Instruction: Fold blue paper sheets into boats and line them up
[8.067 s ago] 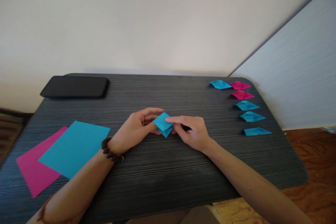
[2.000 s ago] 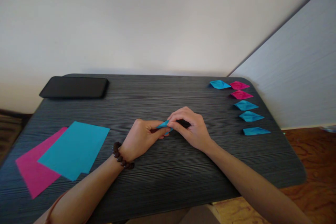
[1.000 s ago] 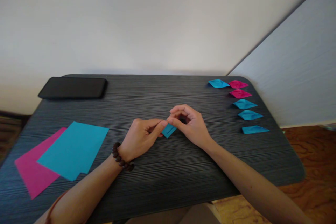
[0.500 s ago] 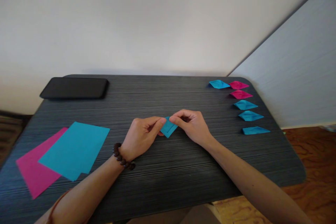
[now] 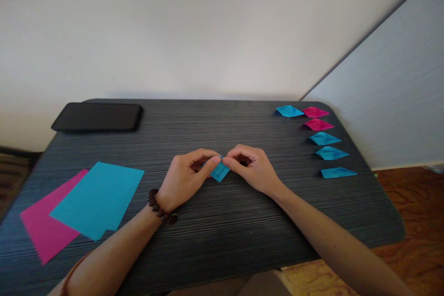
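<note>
A small folded blue paper (image 5: 219,174) is pinched between my two hands over the middle of the dark table (image 5: 222,249). It looks like a diamond with its point toward me; its upper part is hidden by my fingers. My left hand (image 5: 189,175) grips the left side with thumb and fingers, a dark bead bracelet (image 5: 160,208) round the wrist. On the opposite side, my right hand (image 5: 253,166) holds the paper by thumb and forefinger. Both thumbs lie close together near the top edge.
Blue sheets (image 5: 100,199) overlap a pink sheet (image 5: 52,226) at the left. A black phone-like slab (image 5: 97,116) lies at the back left. Along the right stand several folded paper boats, blue (image 5: 332,153) and pink (image 5: 319,125). A wall (image 5: 215,32) rises behind the table.
My thumbs have come closer together at the top of the blue paper, covering more of it. My right hand has shifted slightly left. The other papers stay put.
</note>
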Demonstrator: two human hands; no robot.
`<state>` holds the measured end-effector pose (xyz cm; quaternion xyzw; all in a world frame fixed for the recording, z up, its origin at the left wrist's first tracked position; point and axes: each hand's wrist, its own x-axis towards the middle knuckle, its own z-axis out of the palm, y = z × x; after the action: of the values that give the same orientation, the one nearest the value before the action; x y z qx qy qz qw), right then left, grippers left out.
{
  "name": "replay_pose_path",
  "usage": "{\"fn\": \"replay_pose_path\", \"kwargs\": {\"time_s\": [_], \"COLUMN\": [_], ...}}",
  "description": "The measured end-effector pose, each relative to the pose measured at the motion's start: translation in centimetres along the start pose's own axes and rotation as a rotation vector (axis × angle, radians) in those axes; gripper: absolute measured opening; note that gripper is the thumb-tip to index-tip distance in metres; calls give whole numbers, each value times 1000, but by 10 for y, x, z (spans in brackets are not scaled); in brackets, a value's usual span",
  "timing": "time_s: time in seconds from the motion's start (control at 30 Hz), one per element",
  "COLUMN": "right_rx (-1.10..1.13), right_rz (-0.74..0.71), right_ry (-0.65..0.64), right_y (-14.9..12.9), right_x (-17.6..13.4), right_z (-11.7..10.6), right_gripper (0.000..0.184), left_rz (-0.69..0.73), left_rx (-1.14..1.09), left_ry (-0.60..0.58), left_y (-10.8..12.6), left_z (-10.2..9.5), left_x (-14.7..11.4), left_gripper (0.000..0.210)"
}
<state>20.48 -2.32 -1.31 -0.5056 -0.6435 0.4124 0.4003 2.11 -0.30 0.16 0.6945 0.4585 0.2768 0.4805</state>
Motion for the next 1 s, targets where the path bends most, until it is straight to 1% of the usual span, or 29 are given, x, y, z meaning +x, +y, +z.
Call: {"fn": "replay_pose_path", "kwargs": {"time_s": [0.17,0.3,0.37,0.43,0.5,0.57,0.73,0.83,1.0], "right_rx": [8,61,95,124,134,126,124,149,152], "right_rz": [-71,-43,-14,8,17,16,-3,20,44], "right_ry": [-19,-6,4,24,43,51,52,16,-48], "right_y": [-2,1,2,2,2,0,-2,-1,0], "right_x": [1,1,1,1,2,1,-1,0,1], "right_z": [1,1,1,1,2,2,4,4,-1], "right_gripper": [18,20,20,20,19,18,19,19,19], "left_rz": [-25,-40,-70,-118,-169,-186,-182,-214,-219], "left_rx": [-67,-101,-154,-201,-195,-153,-178,-189,-320], "left_ry": [5,17,-18,-77,-135,-167,-197,-209,-238], "left_y": [1,1,0,-1,-3,-5,-7,-6,-3], "left_z": [1,1,0,-1,-3,-4,-5,-6,-9], "left_x": [3,3,3,3,2,2,4,5,5], "left_gripper": [25,25,25,29,31,27,23,23,33]}}
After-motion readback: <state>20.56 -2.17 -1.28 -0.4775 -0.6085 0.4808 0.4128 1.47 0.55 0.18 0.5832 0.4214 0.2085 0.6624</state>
